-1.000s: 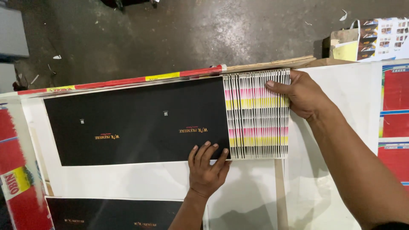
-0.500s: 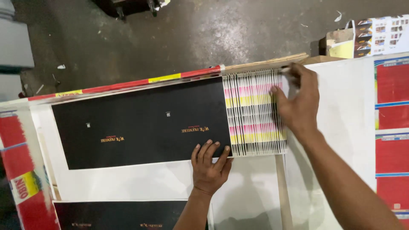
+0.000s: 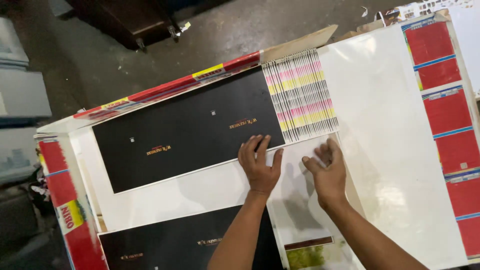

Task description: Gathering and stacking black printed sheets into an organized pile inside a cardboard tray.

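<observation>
Left hand (image 3: 260,167) flat on the near edge of the printed sheet (image 3: 190,132), right hand (image 3: 327,172) just beside; fanned stack (image 3: 300,95) right of the sheet.

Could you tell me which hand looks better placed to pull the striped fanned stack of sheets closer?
Probably the right hand: it hovers just below the lower edge of the fanned stack, palm open. The left hand lies flat, pressing the black sheet at its lower edge.

Dark stained concrete floor (image 3: 150,55), dark wheeled cabinet (image 3: 125,20), grey boxes (image 3: 22,95) at left
</observation>
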